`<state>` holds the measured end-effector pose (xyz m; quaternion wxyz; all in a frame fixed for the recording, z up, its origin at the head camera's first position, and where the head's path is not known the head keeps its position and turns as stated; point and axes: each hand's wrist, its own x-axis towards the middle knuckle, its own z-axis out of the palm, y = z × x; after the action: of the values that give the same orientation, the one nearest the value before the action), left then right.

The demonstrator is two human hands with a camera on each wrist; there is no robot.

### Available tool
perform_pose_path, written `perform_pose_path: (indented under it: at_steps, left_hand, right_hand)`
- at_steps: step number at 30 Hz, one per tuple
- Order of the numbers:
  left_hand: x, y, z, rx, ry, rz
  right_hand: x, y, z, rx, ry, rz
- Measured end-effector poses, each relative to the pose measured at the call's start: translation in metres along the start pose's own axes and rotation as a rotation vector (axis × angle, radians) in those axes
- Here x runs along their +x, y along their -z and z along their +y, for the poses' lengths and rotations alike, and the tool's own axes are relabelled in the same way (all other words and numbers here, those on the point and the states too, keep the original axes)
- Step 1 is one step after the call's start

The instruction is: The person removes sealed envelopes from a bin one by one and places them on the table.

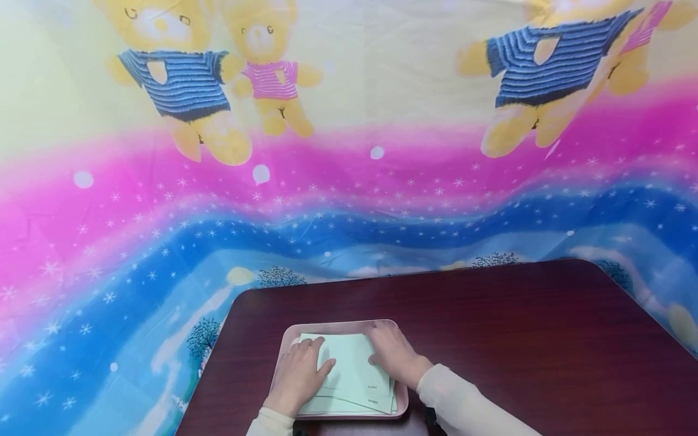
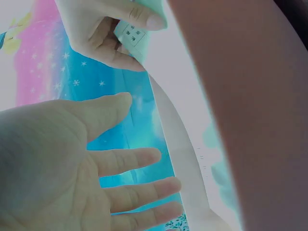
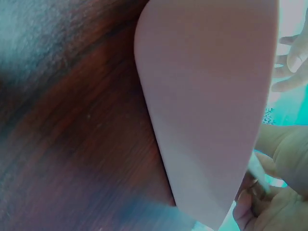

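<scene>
Cream sleeves (image 1: 463, 396) reach a pink tray (image 1: 403, 396), left hand (image 1: 299, 376) wide-fingered at its left edge, right hand (image 1: 394, 350) pinching pale-green sheets (image 1: 349, 366) inside by the far-right corner, seemingly straightening them, next needing even pressure

One backdrop (image 1: 349, 175), one table (image 1: 523, 339), one tray (image 1: 338, 327), apparently at least three green sheets (image 1: 349, 369).

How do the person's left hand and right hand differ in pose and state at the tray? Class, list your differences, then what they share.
The left hand has straight, spread fingers; the right hand has curled ones.
The left hand grips nothing, while the right hand pinches green paper.
The left hand is at the tray's left side, the right hand towards its far right corner.
Both are bare, with pale sleeves.
</scene>
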<state>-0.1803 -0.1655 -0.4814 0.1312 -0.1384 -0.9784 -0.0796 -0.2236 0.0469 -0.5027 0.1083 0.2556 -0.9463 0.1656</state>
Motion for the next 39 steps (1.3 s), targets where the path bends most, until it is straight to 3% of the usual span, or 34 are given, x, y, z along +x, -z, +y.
perform_pose_path:
  at_steps: [6, 18, 29, 39]
  left_hand:
    - [-0.001, 0.005, 0.002, 0.002, -0.018, 0.017]
    - [-0.001, 0.021, 0.007, 0.008, -0.008, 0.031]
    - [0.0, 0.023, 0.007, -0.009, -0.007, 0.082]
    - [-0.002, 0.031, 0.01, -0.029, -0.006, 0.101]
  right_hand:
    - [0.0, 0.003, 0.0, 0.127, -0.048, -0.018]
    - [-0.01, 0.015, -0.007, 0.17, 0.011, 0.045]
    - [-0.017, 0.024, -0.004, 0.188, -0.016, 0.066]
    - [-0.024, 0.037, 0.001, 0.307, -0.062, 0.06]
